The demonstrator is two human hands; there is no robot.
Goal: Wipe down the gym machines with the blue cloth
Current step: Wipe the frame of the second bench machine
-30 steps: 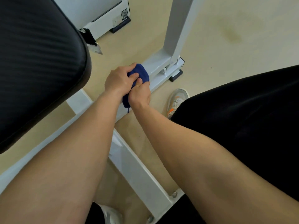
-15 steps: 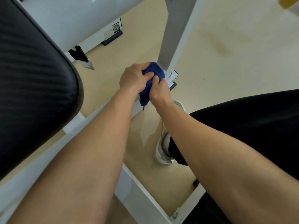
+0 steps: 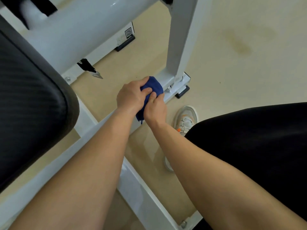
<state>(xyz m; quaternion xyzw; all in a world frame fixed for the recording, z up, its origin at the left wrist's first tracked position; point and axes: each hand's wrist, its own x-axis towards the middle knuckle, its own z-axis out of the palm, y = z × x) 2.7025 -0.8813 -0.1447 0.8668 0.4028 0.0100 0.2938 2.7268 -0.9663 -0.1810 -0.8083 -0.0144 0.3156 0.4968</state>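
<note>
Blue cloth [image 3: 154, 87], clutched by left hand [image 3: 131, 97] and right hand [image 3: 156, 108], pressed on base rail [image 3: 167, 98]; wiping underway, most of machine probably left.

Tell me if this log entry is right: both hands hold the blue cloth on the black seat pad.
Not quite: the left hand and right hand hold the blue cloth against the white base bar at the foot of the upright post, not on the black seat pad. The head view shows it.

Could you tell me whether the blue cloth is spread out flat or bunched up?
Bunched up: the blue cloth is a thick wad gripped by the left hand and right hand.
</note>
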